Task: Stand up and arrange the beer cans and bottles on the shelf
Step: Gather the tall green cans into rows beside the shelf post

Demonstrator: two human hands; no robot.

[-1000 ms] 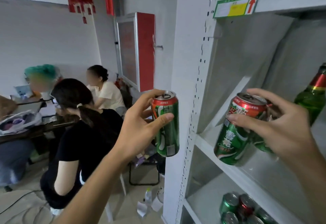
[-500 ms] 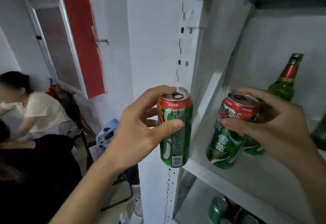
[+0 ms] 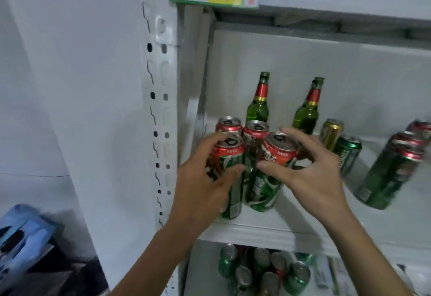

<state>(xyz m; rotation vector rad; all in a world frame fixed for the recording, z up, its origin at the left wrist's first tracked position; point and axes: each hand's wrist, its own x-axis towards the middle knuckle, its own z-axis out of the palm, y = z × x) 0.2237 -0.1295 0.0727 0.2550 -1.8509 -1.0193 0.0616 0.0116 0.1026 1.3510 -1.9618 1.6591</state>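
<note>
On the white shelf (image 3: 256, 231) my left hand (image 3: 200, 186) grips a green and red beer can (image 3: 229, 156) standing at the front left corner. My right hand (image 3: 307, 174) holds a second green and red can (image 3: 268, 179) just to its right, tilted slightly. Two more red-topped cans (image 3: 229, 124) stand upright right behind them. Two green bottles (image 3: 258, 102) with red neck labels stand at the back. A gold can (image 3: 331, 132) and a dark green can (image 3: 348, 153) stand further right.
Tall green cans (image 3: 391, 172) stand at the right end of the shelf, blurred. The shelf below holds several cans (image 3: 263, 270) seen from above. The perforated white upright (image 3: 158, 109) borders the shelf on the left. A blue package (image 3: 23, 237) lies at lower left.
Both hands moved in over the shelf with their cans, which now rest on the board at the front left. The view swung right, away from the seated people.
</note>
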